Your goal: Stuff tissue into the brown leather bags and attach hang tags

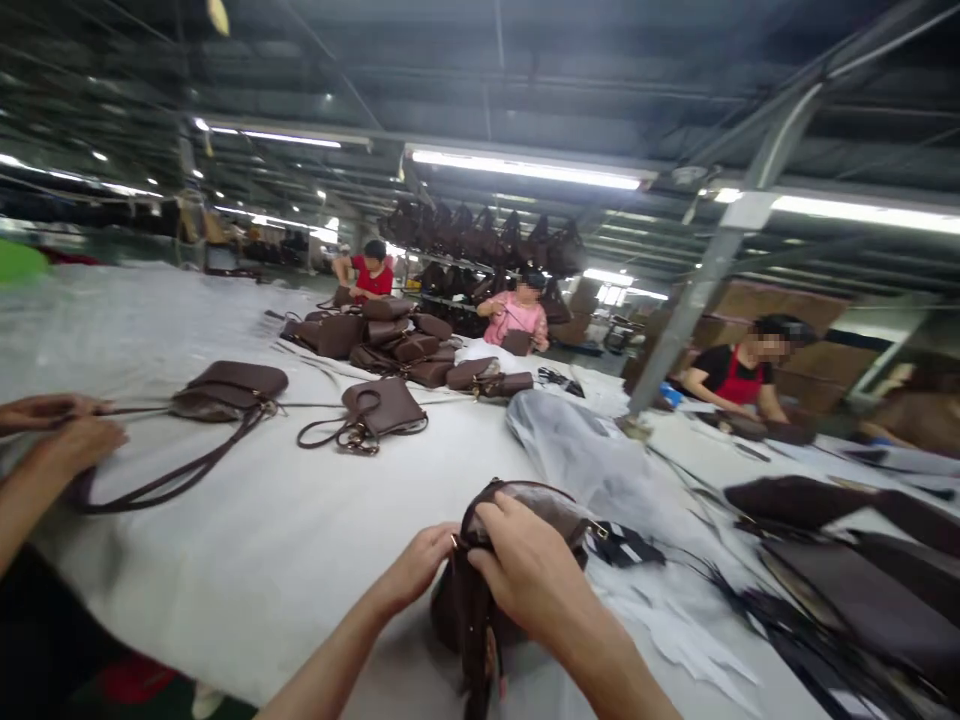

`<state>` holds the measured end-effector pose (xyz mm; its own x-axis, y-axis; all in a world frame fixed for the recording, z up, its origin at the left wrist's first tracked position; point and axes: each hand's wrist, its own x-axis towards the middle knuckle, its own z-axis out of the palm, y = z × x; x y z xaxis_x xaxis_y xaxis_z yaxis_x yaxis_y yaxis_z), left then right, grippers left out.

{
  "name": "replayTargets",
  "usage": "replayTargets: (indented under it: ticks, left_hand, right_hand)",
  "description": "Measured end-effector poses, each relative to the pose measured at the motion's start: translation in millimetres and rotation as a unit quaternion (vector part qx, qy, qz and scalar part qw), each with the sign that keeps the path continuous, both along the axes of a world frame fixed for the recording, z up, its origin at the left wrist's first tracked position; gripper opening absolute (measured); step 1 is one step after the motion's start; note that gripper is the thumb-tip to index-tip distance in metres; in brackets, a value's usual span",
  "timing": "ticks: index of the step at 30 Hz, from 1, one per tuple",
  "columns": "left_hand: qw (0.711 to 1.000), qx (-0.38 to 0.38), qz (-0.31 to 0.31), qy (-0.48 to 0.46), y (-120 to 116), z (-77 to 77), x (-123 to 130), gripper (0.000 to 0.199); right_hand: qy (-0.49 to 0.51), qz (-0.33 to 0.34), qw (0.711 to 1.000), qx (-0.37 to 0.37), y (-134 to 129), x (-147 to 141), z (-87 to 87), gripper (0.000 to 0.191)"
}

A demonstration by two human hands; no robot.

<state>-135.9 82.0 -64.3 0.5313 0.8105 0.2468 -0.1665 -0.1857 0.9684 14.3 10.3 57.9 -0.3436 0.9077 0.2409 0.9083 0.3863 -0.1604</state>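
The brown bag is on the white table, with its top open; the left hand pinches its edge by a gold bit, and the right hand pinches the rim with fingers in the top and thumb outside. Past the bag lies clear plastic, and farther off to its left are a small bag and a big pile of bags.

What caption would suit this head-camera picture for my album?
Left hand and right hand on a dark brown bag at a white worktable, beside more bags.
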Motion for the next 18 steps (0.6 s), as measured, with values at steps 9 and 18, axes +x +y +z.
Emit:
replayTargets:
  ticks: [9, 18]
  left_hand:
    - [0.994, 0.027, -0.105, 0.022, -29.9, -2.0, 40.0, 0.117]
    - [0.997, 0.07, 0.003, 0.023, -16.5, -11.6, 61.8, 0.076]
  right_hand:
    - [0.235, 0.028, 0.97, -0.058, 0.7, 66.2, -32.2, 0.027]
    - [0.372, -0.116, 0.906, 0.168, -60.2, 51.3, -65.4, 0.02]
